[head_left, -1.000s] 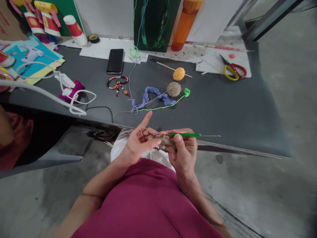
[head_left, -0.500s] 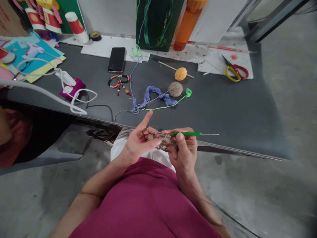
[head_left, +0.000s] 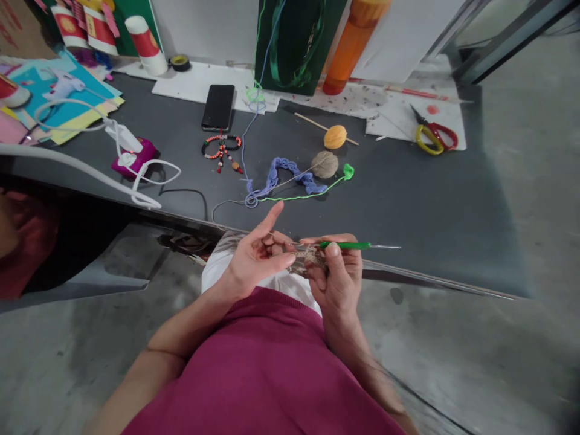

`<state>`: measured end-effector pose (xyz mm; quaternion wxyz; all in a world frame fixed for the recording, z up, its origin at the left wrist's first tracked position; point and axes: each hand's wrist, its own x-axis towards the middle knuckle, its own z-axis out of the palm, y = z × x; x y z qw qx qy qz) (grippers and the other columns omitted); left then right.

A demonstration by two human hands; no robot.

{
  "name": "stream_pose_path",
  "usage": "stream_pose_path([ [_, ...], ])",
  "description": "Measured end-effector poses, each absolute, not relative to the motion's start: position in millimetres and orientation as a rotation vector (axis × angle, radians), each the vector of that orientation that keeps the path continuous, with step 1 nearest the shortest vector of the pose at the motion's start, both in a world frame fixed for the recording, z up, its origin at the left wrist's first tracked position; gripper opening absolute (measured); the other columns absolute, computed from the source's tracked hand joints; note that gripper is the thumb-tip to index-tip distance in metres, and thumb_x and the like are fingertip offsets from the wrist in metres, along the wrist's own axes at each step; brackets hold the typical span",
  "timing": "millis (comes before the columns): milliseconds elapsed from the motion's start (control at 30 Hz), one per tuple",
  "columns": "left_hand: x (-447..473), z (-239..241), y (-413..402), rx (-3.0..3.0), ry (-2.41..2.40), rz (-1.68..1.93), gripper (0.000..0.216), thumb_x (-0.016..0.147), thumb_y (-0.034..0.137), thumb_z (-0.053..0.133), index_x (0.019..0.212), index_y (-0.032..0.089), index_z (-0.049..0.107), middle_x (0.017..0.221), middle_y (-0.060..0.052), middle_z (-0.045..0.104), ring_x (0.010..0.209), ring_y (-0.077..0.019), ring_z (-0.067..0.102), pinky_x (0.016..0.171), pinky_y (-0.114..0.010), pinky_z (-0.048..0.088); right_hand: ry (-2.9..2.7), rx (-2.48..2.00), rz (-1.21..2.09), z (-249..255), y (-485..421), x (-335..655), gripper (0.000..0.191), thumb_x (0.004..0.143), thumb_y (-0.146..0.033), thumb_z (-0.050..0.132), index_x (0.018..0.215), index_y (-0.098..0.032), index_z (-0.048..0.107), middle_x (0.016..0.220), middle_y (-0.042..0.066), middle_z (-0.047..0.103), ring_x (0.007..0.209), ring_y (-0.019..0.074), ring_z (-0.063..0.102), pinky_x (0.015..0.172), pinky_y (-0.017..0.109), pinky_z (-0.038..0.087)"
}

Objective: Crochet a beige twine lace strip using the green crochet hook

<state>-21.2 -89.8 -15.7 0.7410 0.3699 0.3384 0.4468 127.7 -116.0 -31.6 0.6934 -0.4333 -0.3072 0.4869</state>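
A green-handled crochet hook [head_left: 348, 245] lies nearly level in my right hand [head_left: 338, 272], thumb and fingers closed on its handle. Between my hands is a small beige crochet piece [head_left: 304, 261], partly hidden by my fingers. My left hand [head_left: 256, 257] pinches the piece's left edge with its thumb, while the index finger points up and away. Thin beige yarn runs by the left fingers. On the desk beyond sits a beige yarn ball [head_left: 325, 164], beside a wavy blue-purple crochet strip [head_left: 283, 169] and a green crochet leaf [head_left: 348, 171] on a cord.
On the grey desk [head_left: 408, 211] lie a phone [head_left: 218, 107], a beaded bracelet [head_left: 222, 147], an orange yarn ball [head_left: 335, 137] by a stick, and scissors [head_left: 435, 133]. An orange bottle [head_left: 356, 45] and green bag [head_left: 294, 48] stand behind. White cables [head_left: 77, 158] cross the left.
The camera view has shifted slightly, so the desk items appear a little further right. Both hands keep nearly the same pose around the crochet piece and hook.
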Motion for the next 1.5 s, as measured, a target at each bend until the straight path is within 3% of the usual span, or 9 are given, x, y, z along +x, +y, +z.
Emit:
stream_pose_path([
  [133, -22, -17, -90, 0.832, 0.747, 0.98, 0.095, 0.074, 0.019, 0.088, 0.16, 0.031, 0.051, 0.086, 0.001, 0.073, 0.063, -0.0079, 0.049, 0.063, -0.023, 0.047, -0.683, -0.965, 1.086, -32, -116, 128, 0.026, 0.082, -0.049, 0.086, 0.085, -0.03, 0.069, 0.077, -0.004, 0.083, 0.028, 0.0034, 0.024, 0.029, 0.021, 0.023],
  [467, -23, -17, -90, 0.868, 0.786, 0.969, 0.088, 0.076, 0.022, 0.088, 0.157, 0.029, 0.056, 0.089, -0.001, 0.074, 0.066, -0.0091, 0.053, 0.065, -0.023, 0.049, -0.693, -0.943, 1.104, -32, -117, 130, 0.026, 0.083, -0.049, 0.086, 0.086, -0.03, 0.068, 0.078, -0.005, 0.083, 0.028, 0.0028, 0.021, 0.028, 0.02, 0.023],
  [733, -27, -14, -89, 0.9, 0.823, 0.941, 0.077, 0.074, 0.021, 0.087, 0.148, 0.026, 0.066, 0.085, 0.0, 0.072, 0.068, -0.0097, 0.055, 0.066, -0.024, 0.05, -0.762, -0.867, 1.089, -30, -117, 132, 0.021, 0.089, -0.046, 0.082, 0.088, -0.031, 0.068, 0.075, -0.005, 0.078, 0.033, 0.0059, 0.04, 0.037, 0.02, 0.043],
  [933, -30, -12, -88, 0.914, 0.823, 0.932, 0.074, 0.073, 0.022, 0.089, 0.144, 0.024, 0.07, 0.084, -0.001, 0.071, 0.069, -0.0101, 0.057, 0.067, -0.024, 0.051, -0.872, -0.86, 1.055, -28, -119, 137, 0.019, 0.093, -0.043, 0.079, 0.09, -0.028, 0.068, 0.078, -0.005, 0.079, 0.031, 0.0024, 0.025, 0.033, 0.018, 0.034],
  [1100, -31, -6, -90, 0.945, 0.846, 0.951, 0.07, 0.073, 0.018, 0.087, 0.141, 0.023, 0.072, 0.085, 0.0, 0.071, 0.072, -0.0108, 0.058, 0.068, -0.024, 0.051, -0.996, -0.831, 1.024, -23, -121, 141, 0.008, 0.1, -0.035, 0.071, 0.095, -0.029, 0.069, 0.085, -0.003, 0.082, 0.031, 0.0029, 0.032, 0.029, 0.017, 0.025],
  [1333, -35, -5, -93, 0.997, 0.889, 0.946, 0.072, 0.076, 0.018, 0.085, 0.146, 0.024, 0.069, 0.09, -0.001, 0.071, 0.076, -0.0116, 0.06, 0.075, -0.027, 0.053, -1.2, -0.882, 0.838, -26, -129, 149, 0.001, 0.1, -0.028, 0.07, 0.101, -0.029, 0.071, 0.093, 0.001, 0.084, 0.036, 0.0071, 0.044, 0.032, 0.021, 0.038],
  [1500, -36, -6, -98, 1.069, 0.948, 0.98, 0.067, 0.081, 0.018, 0.082, 0.147, 0.027, 0.068, 0.091, -0.001, 0.072, 0.082, -0.013, 0.063, 0.085, -0.029, 0.055, -1.405, -0.926, 0.661, -24, -133, 156, 0.009, 0.101, -0.027, 0.068, 0.108, -0.029, 0.074, 0.098, 0.005, 0.085, 0.044, 0.0121, 0.057, 0.052, 0.033, 0.06],
])
